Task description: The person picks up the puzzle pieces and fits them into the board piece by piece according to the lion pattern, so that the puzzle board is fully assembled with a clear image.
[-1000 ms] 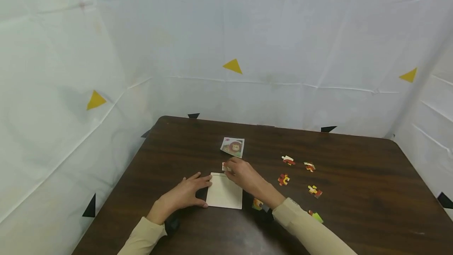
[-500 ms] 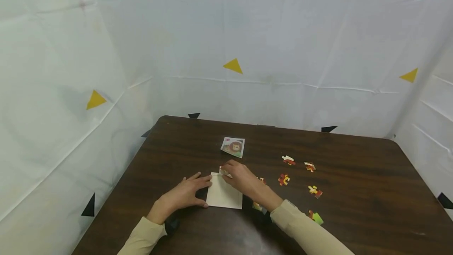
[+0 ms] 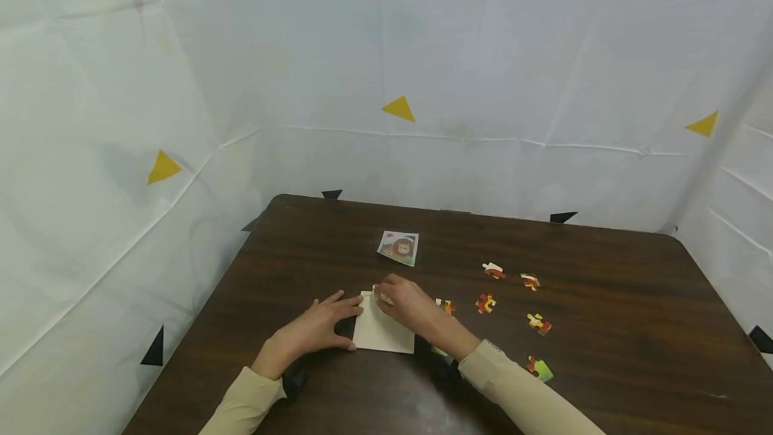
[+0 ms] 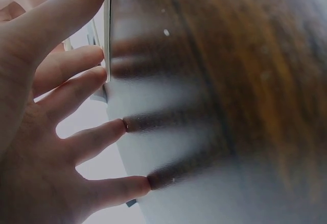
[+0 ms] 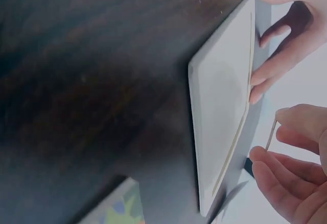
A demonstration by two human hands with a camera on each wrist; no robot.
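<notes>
A shallow cream puzzle tray (image 3: 384,331) lies flat on the table. My left hand (image 3: 315,329) rests at its left side with spread fingers, thumb and fingertips touching the tray's edge; in the left wrist view the other fingertips (image 4: 138,184) touch the tabletop. Between thumb and fingers my right hand (image 3: 413,304) pinches a thin jigsaw piece (image 5: 272,134), seen edge-on in the right wrist view. It is held above the tray's far edge, near the far left corner. In the head view my fingers cover most of that piece.
Several loose jigsaw pieces lie to the right, such as a red-and-yellow one (image 3: 486,303) and a green one (image 3: 541,370). More pieces sit partly hidden by my right forearm. Behind the tray lies a lion picture card (image 3: 398,249). White sheeting (image 3: 483,52) surrounds the dark table (image 3: 610,274).
My right hand has moved a little left and nearer with the jigsaw piece, toward the tray's far left corner. My left hand has stayed in place.
</notes>
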